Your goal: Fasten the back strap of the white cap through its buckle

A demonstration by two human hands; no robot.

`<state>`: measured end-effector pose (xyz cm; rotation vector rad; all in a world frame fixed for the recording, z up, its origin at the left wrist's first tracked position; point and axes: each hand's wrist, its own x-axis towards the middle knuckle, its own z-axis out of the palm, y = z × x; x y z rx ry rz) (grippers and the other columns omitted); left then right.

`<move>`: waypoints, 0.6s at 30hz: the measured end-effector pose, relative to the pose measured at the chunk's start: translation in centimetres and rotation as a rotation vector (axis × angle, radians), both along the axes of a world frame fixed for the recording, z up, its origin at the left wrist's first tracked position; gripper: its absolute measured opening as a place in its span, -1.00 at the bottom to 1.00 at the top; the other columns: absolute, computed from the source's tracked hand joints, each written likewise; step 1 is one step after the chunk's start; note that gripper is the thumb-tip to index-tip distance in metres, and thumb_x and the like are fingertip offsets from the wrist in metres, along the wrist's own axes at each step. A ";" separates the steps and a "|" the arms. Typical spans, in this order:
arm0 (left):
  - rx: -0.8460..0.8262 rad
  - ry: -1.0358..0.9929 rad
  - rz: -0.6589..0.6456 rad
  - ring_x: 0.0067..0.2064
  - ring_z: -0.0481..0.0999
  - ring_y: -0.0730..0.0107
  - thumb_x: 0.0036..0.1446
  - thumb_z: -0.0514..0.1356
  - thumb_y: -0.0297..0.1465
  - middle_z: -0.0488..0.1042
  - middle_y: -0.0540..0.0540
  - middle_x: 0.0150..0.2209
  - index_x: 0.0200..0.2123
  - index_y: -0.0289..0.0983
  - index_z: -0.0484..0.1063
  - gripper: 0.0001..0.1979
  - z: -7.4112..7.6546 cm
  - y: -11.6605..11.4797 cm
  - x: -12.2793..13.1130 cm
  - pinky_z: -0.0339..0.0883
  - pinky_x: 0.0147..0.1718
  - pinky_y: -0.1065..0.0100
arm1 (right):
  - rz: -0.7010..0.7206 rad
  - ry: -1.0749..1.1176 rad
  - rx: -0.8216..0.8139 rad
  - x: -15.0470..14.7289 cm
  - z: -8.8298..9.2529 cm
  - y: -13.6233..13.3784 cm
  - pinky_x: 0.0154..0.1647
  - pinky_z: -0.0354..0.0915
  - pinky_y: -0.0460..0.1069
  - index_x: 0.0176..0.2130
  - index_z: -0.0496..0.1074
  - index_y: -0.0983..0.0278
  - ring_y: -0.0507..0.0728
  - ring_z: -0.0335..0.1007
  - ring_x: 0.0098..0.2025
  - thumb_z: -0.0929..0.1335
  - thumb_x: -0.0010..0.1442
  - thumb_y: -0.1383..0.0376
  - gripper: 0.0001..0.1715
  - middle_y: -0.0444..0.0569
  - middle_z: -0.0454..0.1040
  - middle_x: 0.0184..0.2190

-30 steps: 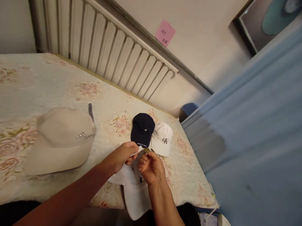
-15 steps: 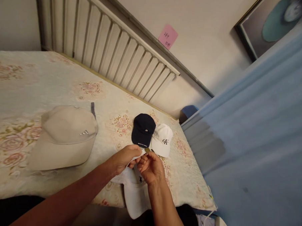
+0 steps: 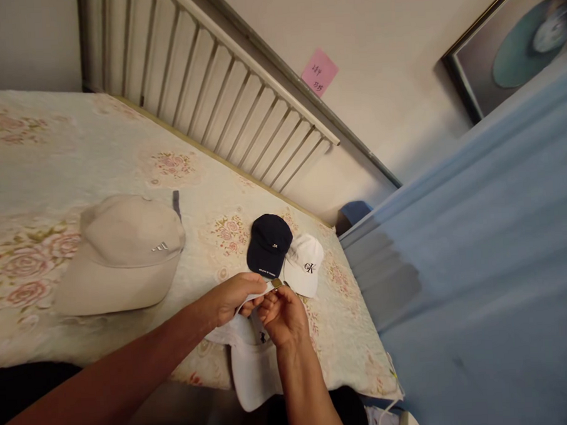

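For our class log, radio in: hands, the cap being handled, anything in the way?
Left hand pinching white strap. Right hand at metal buckle. White cap beneath hands. No obstruction visible.

Left hand (image 3: 240, 296) has come nearer the buckle (image 3: 278, 283); nearer the right hand (image 3: 287, 317).

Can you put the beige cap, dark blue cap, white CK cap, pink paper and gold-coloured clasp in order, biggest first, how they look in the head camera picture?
1. Beige cap, easily largest
2. Dark blue cap
3. White CK cap, only slightly smaller
4. Pink paper
5. Gold-coloured clasp, tiny
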<state>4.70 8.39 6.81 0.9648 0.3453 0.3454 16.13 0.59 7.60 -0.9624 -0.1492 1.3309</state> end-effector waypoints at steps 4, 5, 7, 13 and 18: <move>-0.002 -0.001 0.010 -0.65 0.07 0.66 -0.09 0.19 -0.28 0.23 0.11 -0.63 -0.52 -0.29 0.22 -0.77 0.0 0.0 0.1 -0.24 -0.62 0.43 | -0.004 0.009 -0.005 -0.1 0.1 0.0 -0.65 0.11 -0.19 -0.60 0.23 0.28 -0.09 0.09 -0.67 0.36 -0.09 0.39 -0.80 -0.26 0.18 -0.73; -0.001 0.001 0.012 -0.65 0.07 0.66 -0.09 0.20 -0.28 0.23 0.11 -0.63 -0.52 -0.29 0.22 -0.77 -0.1 0.0 0.1 -0.24 -0.62 0.43 | -0.003 0.008 -0.005 -0.1 0.1 0.0 -0.65 0.12 -0.19 -0.60 0.23 0.28 -0.09 0.10 -0.67 0.36 -0.09 0.39 -0.80 -0.25 0.19 -0.74; 0.000 0.001 0.015 -0.65 0.07 0.66 -0.09 0.20 -0.27 0.23 0.11 -0.63 -0.51 -0.29 0.22 -0.77 -0.1 0.0 0.1 -0.24 -0.62 0.42 | -0.003 0.006 -0.003 -0.2 0.2 0.1 -0.66 0.12 -0.19 -0.61 0.24 0.29 -0.09 0.10 -0.67 0.37 -0.10 0.39 -0.81 -0.25 0.19 -0.74; 0.000 0.006 0.003 -0.64 0.07 0.66 -0.09 0.21 -0.27 0.23 0.11 -0.63 -0.51 -0.29 0.22 -0.75 -0.2 0.0 0.0 -0.24 -0.62 0.42 | -0.037 -0.045 0.015 -0.6 0.2 -0.1 -0.67 0.13 -0.20 -0.60 0.30 0.33 -0.10 0.11 -0.67 0.37 -0.07 0.38 -0.84 -0.23 0.25 -0.74; 0.026 0.004 -0.002 -0.64 0.08 0.64 -0.08 0.20 -0.26 0.23 0.11 -0.64 -0.52 -0.29 0.22 -0.75 -0.2 0.1 0.0 -0.23 -0.62 0.42 | -0.033 -0.118 0.056 -0.9 0.3 -0.3 -0.68 0.12 -0.20 -0.58 0.33 0.34 -0.11 0.13 -0.67 0.43 -0.08 0.33 -0.80 -0.22 0.27 -0.72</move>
